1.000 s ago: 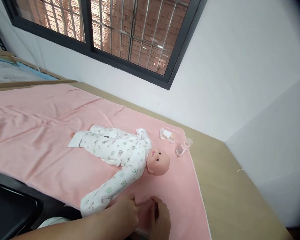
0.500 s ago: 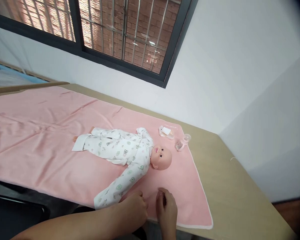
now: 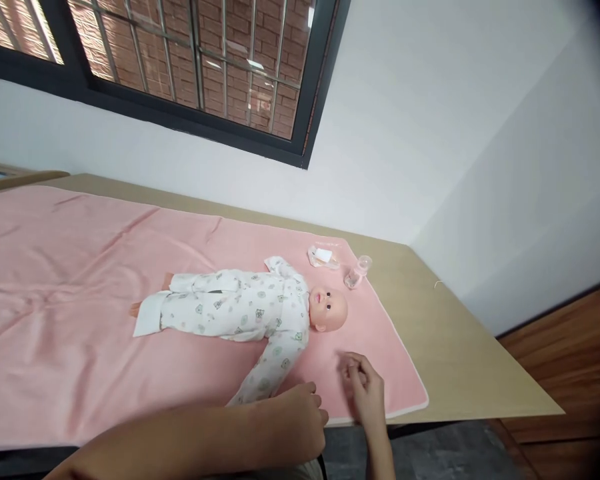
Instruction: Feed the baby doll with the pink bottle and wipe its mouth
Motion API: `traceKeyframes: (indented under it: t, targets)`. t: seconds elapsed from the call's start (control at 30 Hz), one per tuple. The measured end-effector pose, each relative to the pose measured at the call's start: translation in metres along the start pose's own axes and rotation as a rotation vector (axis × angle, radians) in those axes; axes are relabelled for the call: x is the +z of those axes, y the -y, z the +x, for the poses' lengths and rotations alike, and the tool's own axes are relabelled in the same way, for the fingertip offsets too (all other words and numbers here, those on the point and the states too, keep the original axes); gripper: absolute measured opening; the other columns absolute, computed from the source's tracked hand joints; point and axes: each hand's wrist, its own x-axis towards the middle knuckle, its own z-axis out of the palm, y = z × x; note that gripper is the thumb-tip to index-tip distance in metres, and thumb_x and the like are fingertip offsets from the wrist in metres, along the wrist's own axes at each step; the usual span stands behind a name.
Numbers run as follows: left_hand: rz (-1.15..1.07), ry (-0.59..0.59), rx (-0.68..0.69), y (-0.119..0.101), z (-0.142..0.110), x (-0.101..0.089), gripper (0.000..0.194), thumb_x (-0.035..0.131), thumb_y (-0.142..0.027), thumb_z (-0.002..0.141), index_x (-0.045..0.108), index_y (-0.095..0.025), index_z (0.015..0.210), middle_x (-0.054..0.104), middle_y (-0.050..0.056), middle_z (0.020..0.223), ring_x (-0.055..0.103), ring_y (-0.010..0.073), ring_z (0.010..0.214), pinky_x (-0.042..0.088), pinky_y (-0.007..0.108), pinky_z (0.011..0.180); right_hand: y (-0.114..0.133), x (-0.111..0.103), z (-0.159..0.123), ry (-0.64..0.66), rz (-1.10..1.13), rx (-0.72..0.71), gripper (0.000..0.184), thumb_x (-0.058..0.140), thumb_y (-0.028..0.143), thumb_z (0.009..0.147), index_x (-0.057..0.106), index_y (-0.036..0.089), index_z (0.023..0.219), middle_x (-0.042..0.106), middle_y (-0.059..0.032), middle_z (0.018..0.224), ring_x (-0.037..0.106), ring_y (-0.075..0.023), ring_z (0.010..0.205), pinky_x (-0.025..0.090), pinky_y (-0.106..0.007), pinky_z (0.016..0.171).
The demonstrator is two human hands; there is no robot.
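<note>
A baby doll (image 3: 260,303) in white patterned pyjamas lies on its back on a pink blanket (image 3: 190,380), head to the right. My left hand (image 3: 303,420) is closed beside the doll's near sleeve, over the blanket's front edge. Its back faces me, so whatever may be in its fingers is hidden. To the right of it, my right hand (image 3: 367,387) hovers low over the blanket, below the doll's head. Thumb and fingers are curled together in a loose pinch; anything between them is too small to make out.
Near the doll's head lie a clear packet with a white label (image 3: 323,257) and a small clear bottle-like container (image 3: 359,272). The wooden tabletop (image 3: 460,360) extends right of the blanket. A wall and a barred window (image 3: 205,73) stand behind.
The view has shifted to the right. Both hands have moved right; my right hand is higher and farther from the left one. The doll lies in the same place on the blanket.
</note>
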Motion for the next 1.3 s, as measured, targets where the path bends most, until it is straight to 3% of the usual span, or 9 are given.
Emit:
traceKeyframes:
  t: [0.13,0.27,0.4,0.53,0.67,0.87,1.0,1.13,1.3]
  targets:
    - [0.024,-0.091,-0.017,0.036,-0.004,-0.031,0.016,0.065,-0.014,0.081,0.058,-0.016,0.067,0.052,0.003,0.064,0.048,0.0177,0.059,0.038,0.034,0.061,0.043,-0.03,0.045,-0.117,-0.045,-0.138,0.04,0.054,0.052,0.087,0.068,0.017,0.101,0.065,-0.007,0.087,0.06,-0.0198,0.079,0.049,-0.03,0.075]
    - [0.029,-0.074,-0.095,0.078,-0.005,-0.057,0.015,0.058,-0.007,0.082,0.056,-0.017,0.071,0.054,0.003,0.066,0.05,0.0193,0.063,0.042,0.035,0.067,0.071,-0.052,0.133,-0.247,-0.023,-0.243,0.036,0.056,0.047,0.084,0.065,0.019,0.104,0.063,-0.0099,0.108,0.06,-0.0236,0.098,0.048,-0.037,0.088]
    - [-0.036,-0.006,-0.213,0.114,-0.003,-0.081,0.017,0.054,-0.001,0.081,0.058,-0.018,0.079,0.06,0.002,0.073,0.055,0.0191,0.07,0.043,0.034,0.073,0.063,-0.051,0.225,-0.263,-0.166,-0.075,0.061,0.061,0.04,0.071,0.056,0.02,0.128,0.041,-0.0162,0.136,0.053,-0.03,0.114,0.044,-0.048,0.099]
    - [-0.111,0.027,-0.319,0.143,-0.007,-0.097,0.02,0.057,-0.006,0.083,0.064,-0.02,0.095,0.066,0.001,0.084,0.061,0.0196,0.082,0.045,0.033,0.078,0.044,-0.03,0.271,-0.208,-0.218,0.006,0.09,0.069,0.032,0.063,0.035,0.022,0.146,0.023,-0.0176,0.147,0.032,-0.0318,0.137,0.035,-0.047,0.111]
    - [-0.11,-0.024,-0.391,0.163,-0.02,-0.101,0.021,0.056,-0.013,0.09,0.065,-0.022,0.107,0.069,0.003,0.094,0.063,0.0198,0.09,0.045,0.033,0.083,0.031,-0.01,0.281,-0.26,-0.255,0.027,0.108,0.073,0.026,0.059,0.018,0.02,0.152,0.018,-0.0215,0.148,0.043,-0.0331,0.128,0.043,-0.044,0.102]
    - [-0.086,0.033,-0.469,0.181,-0.041,-0.095,0.028,0.054,-0.018,0.093,0.063,-0.022,0.119,0.069,0.005,0.107,0.064,0.0221,0.096,0.048,0.037,0.085,0.02,-0.003,0.285,-0.327,-0.342,-0.02,0.112,0.071,0.022,0.057,0.012,0.023,0.153,0.044,-0.0166,0.128,0.055,-0.0292,0.108,0.046,-0.041,0.094]
    - [-0.102,-0.065,-0.487,0.188,-0.045,-0.087,0.03,0.05,-0.019,0.095,0.06,-0.025,0.123,0.064,0.005,0.122,0.061,0.0233,0.107,0.049,0.039,0.091,0.023,-0.01,0.287,-0.317,-0.333,-0.014,0.108,0.072,0.023,0.058,0.018,0.024,0.152,0.055,-0.0121,0.118,0.058,-0.0281,0.1,0.046,-0.041,0.09]
    - [-0.073,-0.198,-0.525,0.194,-0.039,-0.083,0.034,0.044,-0.017,0.096,0.059,-0.025,0.126,0.056,0.008,0.134,0.057,0.0256,0.114,0.048,0.042,0.094,0.045,-0.015,0.281,-0.284,-0.154,-0.142,0.108,0.076,0.031,0.06,0.018,0.023,0.151,0.058,-0.0117,0.115,0.06,-0.026,0.095,0.048,-0.041,0.089]
    - [-0.101,-0.33,-0.671,0.199,-0.023,-0.079,0.041,0.044,-0.022,0.097,0.045,-0.022,0.138,0.052,0.01,0.138,0.052,0.0255,0.124,0.047,0.042,0.098,0.102,0.0,0.246,-0.109,0.083,-0.361,0.11,0.077,0.041,0.067,0.008,0.029,0.153,0.046,-0.0137,0.133,0.061,-0.0243,0.102,0.055,-0.039,0.083]
